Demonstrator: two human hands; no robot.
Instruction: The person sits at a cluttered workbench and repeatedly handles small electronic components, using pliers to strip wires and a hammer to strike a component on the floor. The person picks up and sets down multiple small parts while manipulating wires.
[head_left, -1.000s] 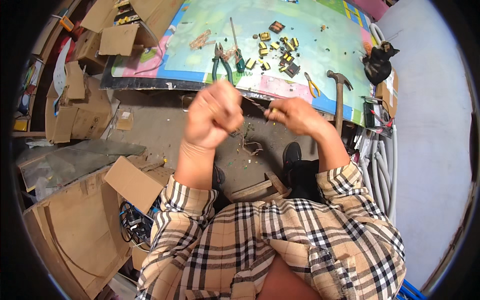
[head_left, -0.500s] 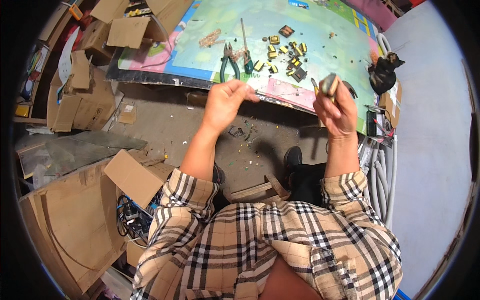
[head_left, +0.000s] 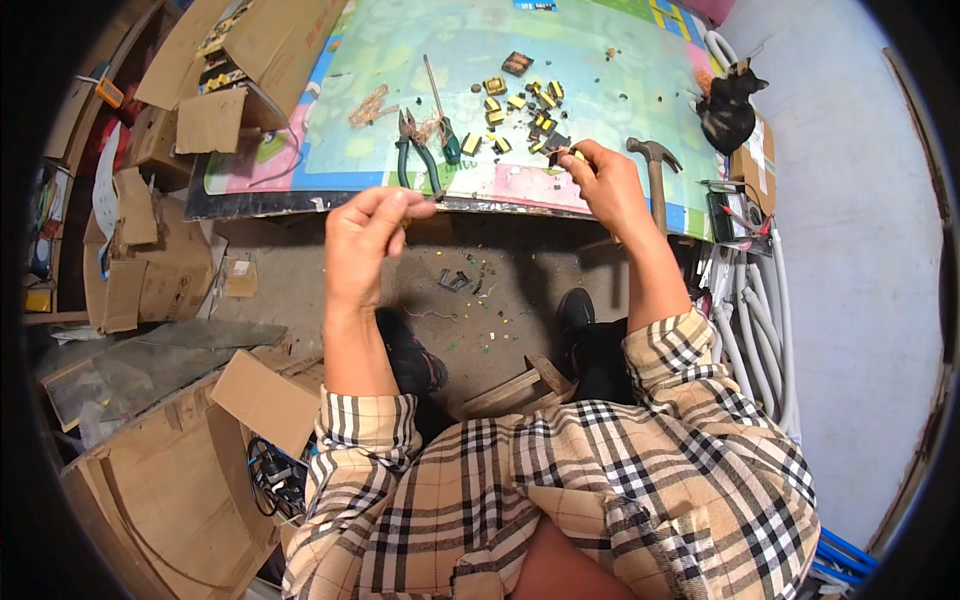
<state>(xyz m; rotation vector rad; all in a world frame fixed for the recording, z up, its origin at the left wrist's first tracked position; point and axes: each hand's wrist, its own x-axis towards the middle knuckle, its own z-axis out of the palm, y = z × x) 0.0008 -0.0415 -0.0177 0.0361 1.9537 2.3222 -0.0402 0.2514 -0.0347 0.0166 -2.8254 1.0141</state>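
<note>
My left hand (head_left: 366,238) is closed in a pinch just below the mat's front edge; anything fine between thumb and finger is too small to name. My right hand (head_left: 607,188) reaches over the edge, closed on a small yellow-and-dark piece (head_left: 568,158), partly hidden by the fingers. Beyond it lie several yellow-and-black transformer parts (head_left: 517,103) and a copper coil block (head_left: 516,63). Green-handled pliers (head_left: 425,160), a long screwdriver (head_left: 449,143) and tangled copper wire (head_left: 370,106) lie left of them. A claw hammer (head_left: 656,175) lies right of my right hand.
A black cat (head_left: 728,115) sits by the mat's right end on a cardboard box (head_left: 755,175). Grey tubes (head_left: 762,330) stand right. Cardboard boxes (head_left: 150,280) and glass sheets (head_left: 140,355) fill the left. A wooden piece (head_left: 520,385) lies between my feet, among floor scraps.
Both hands have moved apart since a second ago. My left hand shifted leftward. My right hand turned upward, then moved forward beside the pile with the small piece. The view also shifted slightly.
</note>
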